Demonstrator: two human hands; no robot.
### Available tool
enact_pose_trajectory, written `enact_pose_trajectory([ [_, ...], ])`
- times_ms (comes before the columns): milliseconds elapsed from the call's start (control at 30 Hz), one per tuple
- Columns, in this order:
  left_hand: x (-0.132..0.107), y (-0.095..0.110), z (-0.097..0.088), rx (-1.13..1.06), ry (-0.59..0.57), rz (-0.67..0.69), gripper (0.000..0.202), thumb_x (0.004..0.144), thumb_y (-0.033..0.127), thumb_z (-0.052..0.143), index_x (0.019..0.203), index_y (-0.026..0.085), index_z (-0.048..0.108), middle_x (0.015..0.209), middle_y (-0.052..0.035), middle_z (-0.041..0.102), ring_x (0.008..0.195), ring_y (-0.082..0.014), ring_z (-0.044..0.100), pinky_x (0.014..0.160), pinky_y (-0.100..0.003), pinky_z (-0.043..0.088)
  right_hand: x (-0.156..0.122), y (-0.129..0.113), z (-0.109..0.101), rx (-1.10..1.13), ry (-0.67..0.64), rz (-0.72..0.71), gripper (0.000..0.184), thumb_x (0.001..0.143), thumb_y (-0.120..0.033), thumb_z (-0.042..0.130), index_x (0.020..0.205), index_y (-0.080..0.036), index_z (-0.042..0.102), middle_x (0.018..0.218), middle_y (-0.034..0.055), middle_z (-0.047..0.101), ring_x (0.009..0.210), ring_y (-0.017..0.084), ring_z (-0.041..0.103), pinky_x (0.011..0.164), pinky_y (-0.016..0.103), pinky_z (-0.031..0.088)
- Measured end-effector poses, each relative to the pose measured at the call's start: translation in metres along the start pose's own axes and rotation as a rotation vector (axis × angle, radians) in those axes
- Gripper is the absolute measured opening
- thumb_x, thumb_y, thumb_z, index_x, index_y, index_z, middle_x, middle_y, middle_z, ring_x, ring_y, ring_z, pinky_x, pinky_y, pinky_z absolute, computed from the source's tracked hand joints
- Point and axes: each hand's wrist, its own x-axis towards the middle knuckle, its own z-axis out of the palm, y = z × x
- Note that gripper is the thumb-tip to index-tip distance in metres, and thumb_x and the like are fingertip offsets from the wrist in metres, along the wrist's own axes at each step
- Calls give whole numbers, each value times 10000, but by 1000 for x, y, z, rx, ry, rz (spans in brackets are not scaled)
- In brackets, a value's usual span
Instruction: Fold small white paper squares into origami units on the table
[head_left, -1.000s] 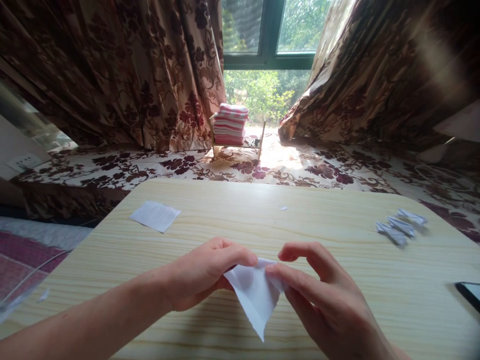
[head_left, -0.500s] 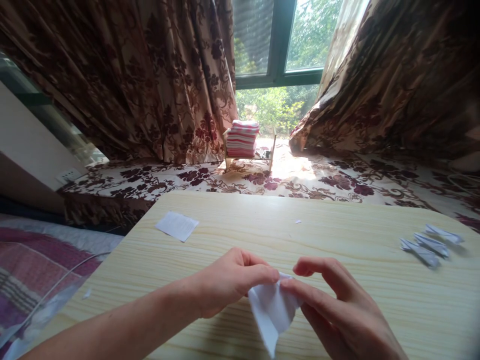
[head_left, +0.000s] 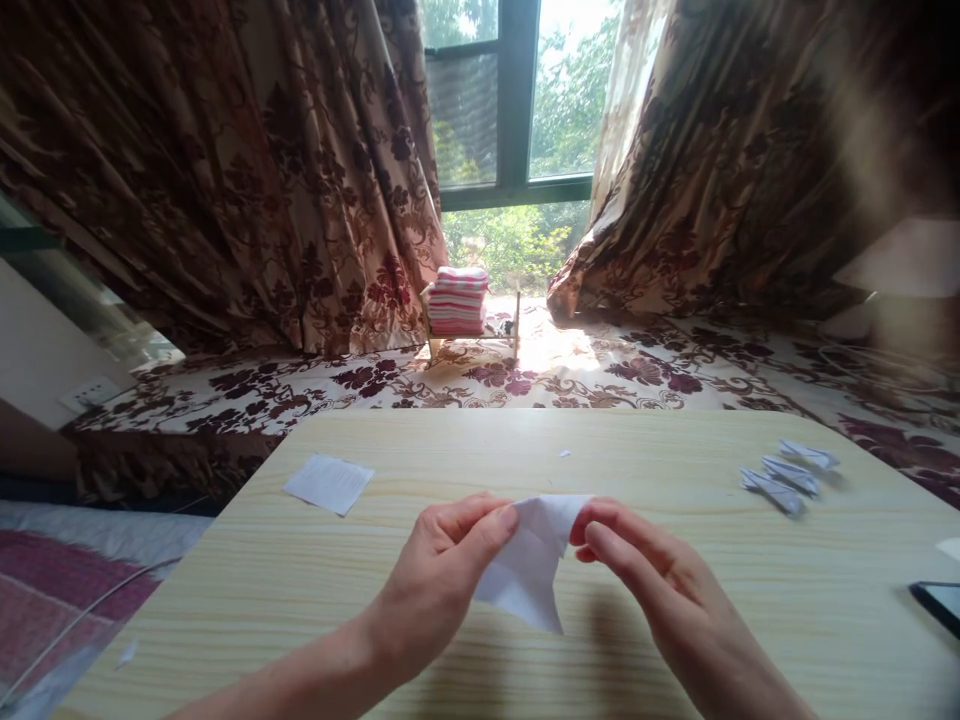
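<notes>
A small white sheet of paper (head_left: 529, 560), partly folded along its top and creased, is held up above the wooden table. My left hand (head_left: 442, 565) pinches its upper left part between thumb and bent fingers. At the upper right corner, my right hand (head_left: 660, 580) has its curled fingers against the paper's edge, with the thumb close to them. The fingertips behind the paper are partly hidden. The lower corner of the paper hangs free.
Several narrow folded paper pieces (head_left: 784, 480) lie at the table's right. A flat paper sheet (head_left: 328, 484) lies at the left, with paper scraps (head_left: 565, 454) about. A dark-edged device (head_left: 937, 605) shows at the right edge. Striped folded cloths (head_left: 457, 303) sit on a small stand by the window.
The paper has been raised and turned, its top edge now spread between both hands. My right fingers have moved to its upper right corner. The view has shifted to the right.
</notes>
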Motion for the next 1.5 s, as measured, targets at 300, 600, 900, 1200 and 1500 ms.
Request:
enact_pose_trajectory([
  [300, 0, -9, 12, -66, 30, -126, 369, 818, 446, 607, 809, 89, 701, 612, -5, 529, 571, -97, 397, 539, -220, 287, -5, -14, 3, 46, -99, 95, 306, 850, -470, 539, 883, -196, 672, 865, 29, 673, 830, 185, 621, 774, 294, 496],
  [600, -1, -9, 21, -49, 13, -126, 346, 787, 436, 636, 800, 97, 704, 671, -15, 547, 604, -106, 421, 552, -229, 296, -4, -14, 4, 219, -51, 265, 319, 768, -482, 645, 803, -165, 652, 781, 40, 692, 735, 175, 617, 636, 266, 495],
  [900, -2, -12, 21, -70, -8, -124, 339, 816, 417, 612, 868, 99, 718, 683, -16, 541, 617, -108, 416, 565, -231, 302, -2, -9, 2, 325, -35, 293, 311, 764, -464, 680, 793, -155, 683, 770, 32, 694, 737, 150, 585, 668, 251, 467],
  [1200, 3, -5, 16, 63, -73, -110, 285, 803, 382, 606, 804, 110, 691, 660, -10, 552, 637, -119, 447, 591, -234, 332, 0, -7, 2, 347, -1, 266, 268, 725, -427, 720, 779, -165, 704, 735, 28, 710, 717, 168, 632, 685, 279, 500],
  [1500, 1, -3, 17, 156, -31, -129, 234, 737, 319, 627, 665, 103, 683, 635, -15, 562, 632, -121, 455, 594, -234, 325, 2, -3, 2, 279, 105, 209, 323, 693, -439, 741, 850, -178, 632, 779, 34, 706, 708, 163, 643, 639, 270, 515],
])
